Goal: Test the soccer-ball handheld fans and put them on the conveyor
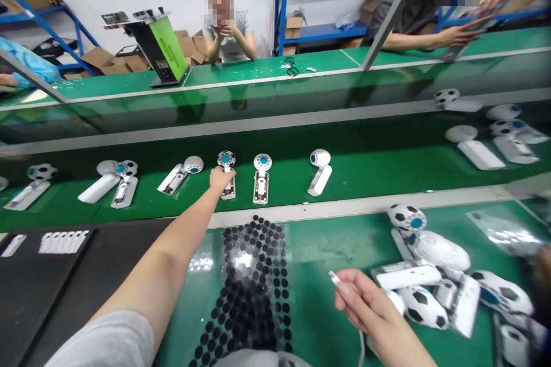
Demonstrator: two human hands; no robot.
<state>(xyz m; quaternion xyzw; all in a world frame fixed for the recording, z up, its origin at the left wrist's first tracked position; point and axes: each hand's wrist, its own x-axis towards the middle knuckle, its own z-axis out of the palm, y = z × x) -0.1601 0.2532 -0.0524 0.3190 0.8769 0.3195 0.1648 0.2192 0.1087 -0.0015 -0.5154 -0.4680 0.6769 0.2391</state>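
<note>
My left hand [221, 179] is stretched out over the green belt, its fingers closed around the neck of a white device with a round soccer-ball-patterned head [226, 159] and an open body showing inner parts. A similar open device [262, 186] lies just to its right. Over the near work surface, my right hand [365, 304] pinches the white plug of a USB cable [334, 278] between thumb and fingers. The cable's cord [361, 347] hangs below that hand. Beside the right hand lies a pile of soccer-ball-patterned devices [424, 307], partly overlapping one another.
Several more devices [319, 172] lie along the green belt [387, 155]. A clear sheet of black round pads [253, 287] covers the middle of my bench. White parts [64, 242] sit on a black mat [38, 298] at left. Two people [232, 40] are behind the far counter.
</note>
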